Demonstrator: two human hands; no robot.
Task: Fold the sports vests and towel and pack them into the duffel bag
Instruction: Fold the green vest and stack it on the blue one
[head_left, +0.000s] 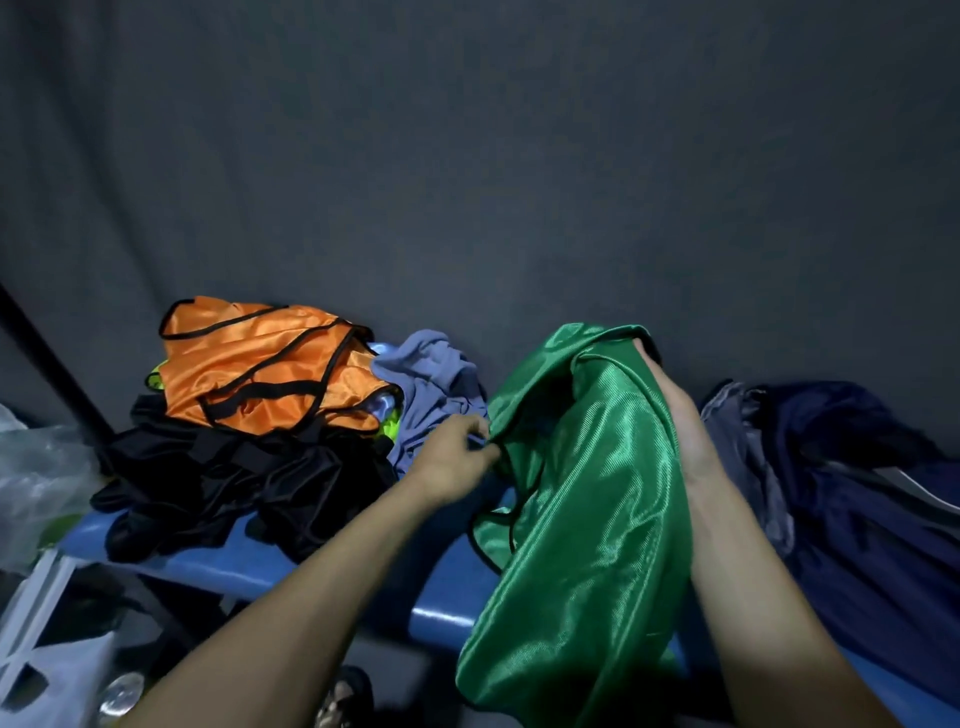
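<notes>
My left hand (457, 457) pinches the black-trimmed edge of the green vest (587, 493); my right hand (675, 415) grips its upper part, fingers hidden in the fabric. The vest hangs above the blue bench (249, 571). Orange vest (270, 364), black garments (208, 483) and blue towel (436, 384) lie piled left; dark navy duffel bag (857, 478) right

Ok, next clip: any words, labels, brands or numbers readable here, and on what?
None. The green vest, orange vest, black vests, blue towel and dark blue bag show no print, tag or number that can be read in this view.
</notes>
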